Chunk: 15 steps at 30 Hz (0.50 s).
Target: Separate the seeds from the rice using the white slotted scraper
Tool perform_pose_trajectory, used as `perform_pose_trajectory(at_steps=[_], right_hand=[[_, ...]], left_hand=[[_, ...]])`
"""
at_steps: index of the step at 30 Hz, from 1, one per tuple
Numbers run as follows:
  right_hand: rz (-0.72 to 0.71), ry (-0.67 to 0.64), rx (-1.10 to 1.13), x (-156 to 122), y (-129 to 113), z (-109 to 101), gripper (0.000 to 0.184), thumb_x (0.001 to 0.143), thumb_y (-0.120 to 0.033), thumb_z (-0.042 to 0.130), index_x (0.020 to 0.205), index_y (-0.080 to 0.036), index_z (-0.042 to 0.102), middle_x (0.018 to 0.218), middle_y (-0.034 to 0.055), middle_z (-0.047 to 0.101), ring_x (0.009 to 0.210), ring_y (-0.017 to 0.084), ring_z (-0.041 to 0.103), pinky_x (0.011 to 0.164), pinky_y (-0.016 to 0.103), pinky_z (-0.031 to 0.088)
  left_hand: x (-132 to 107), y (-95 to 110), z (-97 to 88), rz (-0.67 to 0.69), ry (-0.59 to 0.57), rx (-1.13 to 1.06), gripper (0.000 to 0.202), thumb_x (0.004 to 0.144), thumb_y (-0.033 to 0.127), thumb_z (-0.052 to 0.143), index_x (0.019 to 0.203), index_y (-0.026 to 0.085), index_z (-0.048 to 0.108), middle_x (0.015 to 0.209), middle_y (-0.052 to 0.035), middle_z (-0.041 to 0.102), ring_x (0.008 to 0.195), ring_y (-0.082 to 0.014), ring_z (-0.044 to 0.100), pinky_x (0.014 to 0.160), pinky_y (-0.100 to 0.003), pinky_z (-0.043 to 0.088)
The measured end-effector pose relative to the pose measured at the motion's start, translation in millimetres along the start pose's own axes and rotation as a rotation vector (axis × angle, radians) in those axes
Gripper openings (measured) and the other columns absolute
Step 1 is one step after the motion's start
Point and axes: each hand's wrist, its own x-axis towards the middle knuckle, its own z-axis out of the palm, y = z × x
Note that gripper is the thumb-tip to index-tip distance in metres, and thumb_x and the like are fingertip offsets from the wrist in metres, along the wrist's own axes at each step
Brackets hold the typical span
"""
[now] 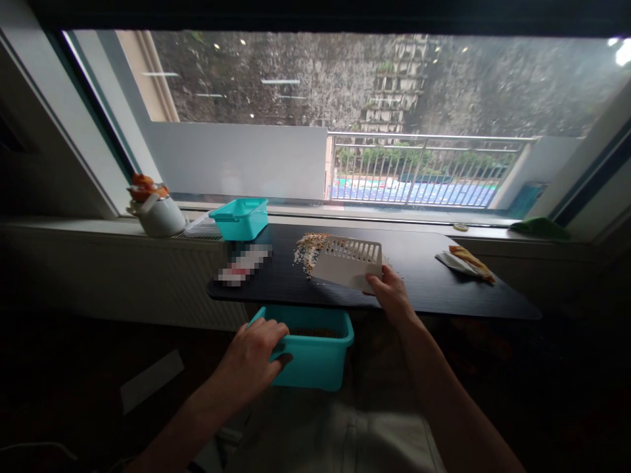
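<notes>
My right hand (390, 291) grips the near right corner of a pale slotted plastic plate (340, 269), thumb on top. The plate is tilted over the dark tabletop, with its slots along the far side. By its left edge lies a scatter of white and orange-brown grains (306, 253), partly hidden behind it. My left hand (261, 345) is closed over the left rim of a turquoise plastic bin (313, 361), held just below the table's front edge. Brown grainy material (318, 333) shows inside this bin.
On the dark table (409, 249), a second turquoise bin (244, 223) stands at the back left, near a blurred-out packet (244, 265). A folded cloth or wrapper (466, 263) lies at right. A white pot (160, 215) stands on the sill, below the large window.
</notes>
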Motion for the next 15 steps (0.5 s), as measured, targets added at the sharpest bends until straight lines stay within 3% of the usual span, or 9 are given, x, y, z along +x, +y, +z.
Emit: perform_pose_trajectory(at_steps=[10,15], right_hand=[[0.007,0.003,-0.006,13.1,-0.8,9.9,0.026,0.062,-0.026,0.060,0.086,-0.019,0.058,0.077,0.0024,0.064,0.068,0.019,0.063,0.050,0.029,0.057],[0.039,-0.015,0.003,9.5,-2.4,3.2,0.027,0.062,-0.026,0.059,0.088,-0.018,0.060,0.077,0.0032,0.065,0.068,0.020,0.064,0.050,0.029,0.057]], left_hand=[[2.4,-0.6,2.8,0.001,0.002,0.001,0.007,0.081,0.018,0.062,0.084,0.022,0.058,0.087,-0.0002,0.063,0.090,-0.0236,0.056,0.080,-0.037,0.040],[2.2,-3.0,4.4,0.015,0.010,-0.008,0.007,0.080,0.018,0.062,0.085,0.022,0.058,0.087,-0.0011,0.062,0.091,-0.0246,0.056,0.082,-0.039,0.040]])
